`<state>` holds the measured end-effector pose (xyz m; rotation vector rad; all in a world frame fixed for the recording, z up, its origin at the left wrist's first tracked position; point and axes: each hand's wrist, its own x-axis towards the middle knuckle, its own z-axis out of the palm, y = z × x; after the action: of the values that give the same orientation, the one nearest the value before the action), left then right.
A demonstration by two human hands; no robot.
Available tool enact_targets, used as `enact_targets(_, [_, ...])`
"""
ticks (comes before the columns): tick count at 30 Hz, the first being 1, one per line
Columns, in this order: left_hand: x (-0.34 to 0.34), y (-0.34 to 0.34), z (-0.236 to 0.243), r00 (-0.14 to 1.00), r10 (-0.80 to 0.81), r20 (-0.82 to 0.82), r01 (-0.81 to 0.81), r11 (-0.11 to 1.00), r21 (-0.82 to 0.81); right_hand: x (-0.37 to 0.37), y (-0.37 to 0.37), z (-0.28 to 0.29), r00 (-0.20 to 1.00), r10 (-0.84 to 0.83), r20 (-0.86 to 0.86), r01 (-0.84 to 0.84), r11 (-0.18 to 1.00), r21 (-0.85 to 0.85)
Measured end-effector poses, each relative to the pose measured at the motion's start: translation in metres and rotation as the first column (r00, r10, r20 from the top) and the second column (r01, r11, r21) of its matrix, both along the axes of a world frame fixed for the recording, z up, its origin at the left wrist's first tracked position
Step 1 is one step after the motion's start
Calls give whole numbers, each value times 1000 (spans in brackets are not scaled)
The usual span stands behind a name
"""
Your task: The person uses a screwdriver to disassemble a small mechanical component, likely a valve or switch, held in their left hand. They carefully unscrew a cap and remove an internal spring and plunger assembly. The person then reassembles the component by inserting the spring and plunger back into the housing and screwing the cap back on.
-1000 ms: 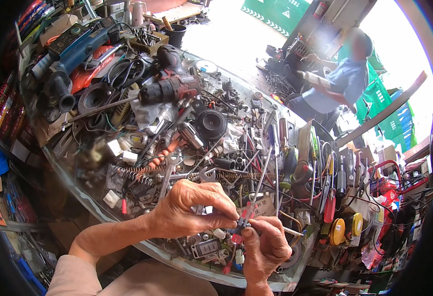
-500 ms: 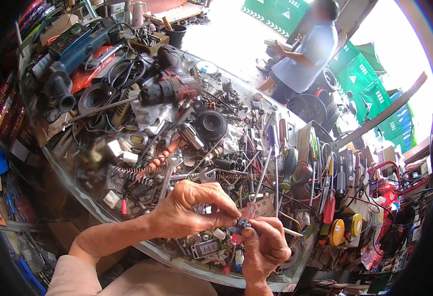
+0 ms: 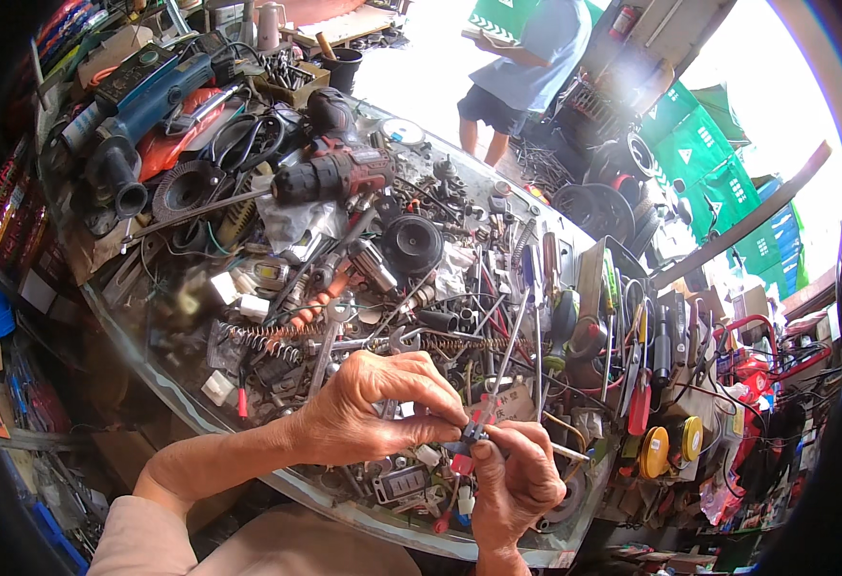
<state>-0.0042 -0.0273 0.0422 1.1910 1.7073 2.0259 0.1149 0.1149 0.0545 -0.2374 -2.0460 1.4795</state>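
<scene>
My left hand [image 3: 378,408] and my right hand [image 3: 515,480] meet above the front of the cluttered bench. Between their fingertips they pinch a small dark block-like part [image 3: 474,432]; its exact kind is too small to make out. Both hands are closed on it, the thumbs and forefingers almost touching. Right below it shows a small red piece [image 3: 462,465], and I cannot tell whether it is joined to the part. A long thin screwdriver [image 3: 515,336] slants down behind the fingers. Under my left hand lie open-ended wrenches [image 3: 325,350] and loose metal bits.
A cordless drill [image 3: 334,175], a blue angle grinder [image 3: 157,101] and a round black disc [image 3: 411,243] lie farther back. Coil springs [image 3: 267,338] are at the left. Pliers and yellow tape measures [image 3: 655,451] crowd the right. A person [image 3: 526,67] stands beyond the bench.
The person in the background has moved left and stands more upright, nearer the top edge. My hands and the small dark part stay almost in the same place.
</scene>
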Motion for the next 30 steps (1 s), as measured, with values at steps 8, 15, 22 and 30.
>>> enact_targets(8, [-1, 0, -1, 1000, 8, -24, -8, 1000, -5, 0, 0, 0, 1000, -1, -3, 1, 1000, -11])
enact_targets(15, [-2, 0, 1, 1000, 2, -15, -1, 1000, 10, 1, 4, 0, 999, 17, 33, -16, 999, -29])
enact_targets(22, [-1, -1, 2, 999, -19, 50, 21, 999, -36, 0, 5, 1, 998, 24, 59, -22, 999, -34])
enact_targets(30, [-1, 0, 2, 999, -9, 45, 9, 1000, -6, -1, 1, 6, 996, 6, 87, 0, 997, -73])
